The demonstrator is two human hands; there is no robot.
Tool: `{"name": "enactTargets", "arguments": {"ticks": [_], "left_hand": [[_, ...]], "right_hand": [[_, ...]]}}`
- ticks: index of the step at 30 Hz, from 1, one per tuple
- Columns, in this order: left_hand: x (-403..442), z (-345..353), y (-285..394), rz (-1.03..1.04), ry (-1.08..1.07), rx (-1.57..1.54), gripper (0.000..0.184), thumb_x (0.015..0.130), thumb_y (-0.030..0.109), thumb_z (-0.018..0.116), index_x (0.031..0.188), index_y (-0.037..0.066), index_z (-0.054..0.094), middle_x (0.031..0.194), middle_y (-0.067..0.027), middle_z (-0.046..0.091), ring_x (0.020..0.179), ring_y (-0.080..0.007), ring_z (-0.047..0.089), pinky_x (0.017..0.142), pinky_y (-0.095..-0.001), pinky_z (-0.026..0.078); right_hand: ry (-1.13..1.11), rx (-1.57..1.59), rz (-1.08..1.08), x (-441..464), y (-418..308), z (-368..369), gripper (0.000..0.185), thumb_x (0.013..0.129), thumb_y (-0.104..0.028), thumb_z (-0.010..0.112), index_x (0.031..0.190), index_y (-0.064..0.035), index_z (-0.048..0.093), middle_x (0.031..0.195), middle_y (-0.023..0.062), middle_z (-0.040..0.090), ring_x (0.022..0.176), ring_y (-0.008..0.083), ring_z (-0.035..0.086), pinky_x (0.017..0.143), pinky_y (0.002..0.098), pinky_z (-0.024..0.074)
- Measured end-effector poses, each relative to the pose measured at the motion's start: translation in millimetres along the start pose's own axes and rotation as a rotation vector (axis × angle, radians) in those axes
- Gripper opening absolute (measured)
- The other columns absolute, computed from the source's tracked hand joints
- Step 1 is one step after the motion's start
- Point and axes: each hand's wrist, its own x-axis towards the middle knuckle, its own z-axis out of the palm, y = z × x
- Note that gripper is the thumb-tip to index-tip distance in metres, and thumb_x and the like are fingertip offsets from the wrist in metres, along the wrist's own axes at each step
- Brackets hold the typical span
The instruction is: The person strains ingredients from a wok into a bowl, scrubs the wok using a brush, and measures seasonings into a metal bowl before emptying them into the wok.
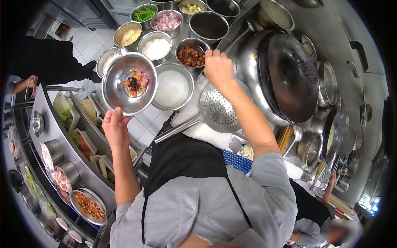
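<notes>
My left hand (115, 126) grips the near rim of a steel mixing bowl (111, 97), tilted toward me. In its bottom lie pink meat pieces, orange strips and a dark clump (133, 84). My right hand (218, 68) is closed at the edge of a steel pot of brown pieces (191, 56); what its fingers hold is hidden. A long-handled metal utensil (237, 40) slants down close to that hand. Below my right forearm lies a perforated strainer (219, 113). Between the hands stands a pot of whitish liquid (171, 87).
A dark wok (291, 78) sits on the stove at right. Pots of white powder (156, 48), chopped onion (166, 21), greens (143, 14) and dark liquid (209, 25) stand ahead. A counter (45, 113) with food containers runs along the left. Another person (49, 62) stands far left, another (310, 211) lower right.
</notes>
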Motion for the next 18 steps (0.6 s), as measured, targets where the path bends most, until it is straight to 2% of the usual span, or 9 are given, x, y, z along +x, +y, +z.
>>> {"name": "enactTargets", "arguments": {"ticks": [2,5,8,11,18], "left_hand": [[5,5,1,0.000,-0.007,0.000,0.011,0.096,0.009,0.059,0.087,0.003,0.062,0.080,-0.0068,0.069,0.068,-0.0124,0.067,0.067,-0.0308,0.062],[10,12,4,-0.003,-0.011,0.018,0.011,0.096,0.009,0.059,0.088,0.002,0.062,0.081,-0.0074,0.069,0.069,-0.0125,0.067,0.067,-0.0306,0.062],[14,16,3,-0.005,-0.019,0.018,0.012,0.097,0.009,0.059,0.088,0.002,0.062,0.081,-0.0079,0.069,0.069,-0.0124,0.067,0.068,-0.0305,0.062],[21,15,4,-0.005,-0.040,0.017,0.012,0.097,0.009,0.059,0.087,0.002,0.063,0.081,-0.0081,0.069,0.068,-0.0125,0.067,0.069,-0.0306,0.062],[27,14,1,-0.010,-0.063,0.021,0.013,0.096,0.010,0.061,0.086,0.002,0.063,0.079,-0.0074,0.069,0.067,-0.0123,0.067,0.069,-0.0304,0.062]], "right_hand": [[-0.063,0.075,0.043,-5,-3,2,0.014,0.071,-0.006,0.066,0.082,0.0001,0.061,0.081,0.0189,0.066,0.071,0.0337,0.070,0.060,0.0421,0.0583],[-0.036,0.067,0.086,-8,-4,-4,0.015,0.070,-0.007,0.066,0.083,-0.0003,0.061,0.081,0.0195,0.066,0.071,0.0341,0.070,0.060,0.0414,0.0583],[-0.048,0.049,0.087,-10,0,7,0.014,0.071,-0.007,0.065,0.082,-0.0005,0.061,0.079,0.0199,0.066,0.069,0.0345,0.070,0.059,0.0424,0.0579],[-0.091,0.159,0.122,-15,-11,-5,0.011,0.073,-0.008,0.064,0.081,-0.0001,0.062,0.076,0.0211,0.067,0.070,0.0352,0.070,0.058,0.0445,0.0572],[-0.137,0.438,0.352,-12,-18,2,0.015,0.075,-0.010,0.061,0.086,-0.0036,0.069,0.073,0.0199,0.068,0.072,0.0373,0.069,0.070,0.0480,0.0549]]}}
